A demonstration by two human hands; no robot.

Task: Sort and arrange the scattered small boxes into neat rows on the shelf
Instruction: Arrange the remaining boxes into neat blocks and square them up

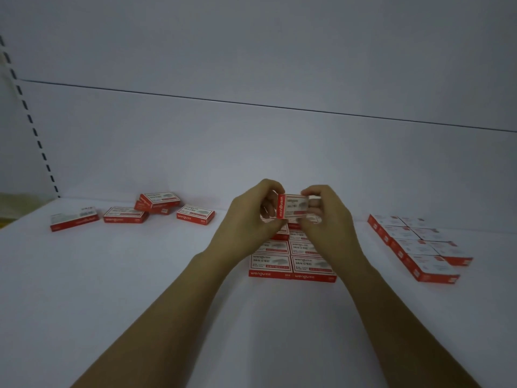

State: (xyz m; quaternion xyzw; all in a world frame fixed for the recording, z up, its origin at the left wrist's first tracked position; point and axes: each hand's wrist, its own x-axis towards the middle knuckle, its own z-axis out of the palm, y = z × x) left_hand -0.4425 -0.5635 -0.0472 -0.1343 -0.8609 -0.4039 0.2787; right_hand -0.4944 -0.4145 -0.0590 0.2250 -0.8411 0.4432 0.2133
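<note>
Both hands, left hand (251,211) and right hand (326,212), are pinching one red-and-white staple box (292,206) between curled fingers, holding it above the middle rows (291,261) on the white shelf (140,275). Loose boxes (156,210) are lying far left, and another neat block (416,245) is sitting right.

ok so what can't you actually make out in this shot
- Head view: the back rows of the middle block sit behind the left hand and right hand, so its box count is unknown.
- Head view: the small print on the held box is too small and partly under the fingers.
- Head view: the labels on the right block and the leftmost loose box are blurred.
</note>
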